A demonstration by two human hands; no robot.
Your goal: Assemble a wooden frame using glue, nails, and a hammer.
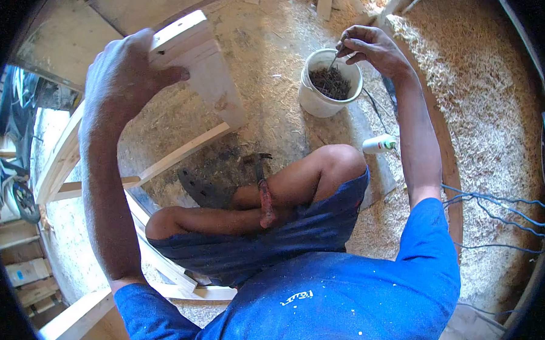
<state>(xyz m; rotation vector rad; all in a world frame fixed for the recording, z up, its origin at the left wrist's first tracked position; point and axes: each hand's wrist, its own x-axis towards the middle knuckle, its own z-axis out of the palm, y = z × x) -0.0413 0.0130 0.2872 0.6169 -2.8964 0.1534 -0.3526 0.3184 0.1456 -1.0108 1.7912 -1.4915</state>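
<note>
My left hand [122,79] is wrapped around the upper end of a pale wooden frame [210,69], its thumb against the inner face of the board. My right hand [376,49] is raised over the rim of a white bucket [319,102], pinching a thin metal nail [333,61] between thumb and fingers. Inside the bucket lies a heap of dark nails [329,83]. Across my crossed legs rests a claw hammer [264,191] with a worn red handle, touched by neither hand.
A white bottle [379,144] lies right of my knee, with a dark cable nearby. Wood shavings [483,112] cover the right side, where blue-grey cables [499,199] run. Frame rails [69,321] extend at lower left. Wood offcuts [332,0] lie at the back.
</note>
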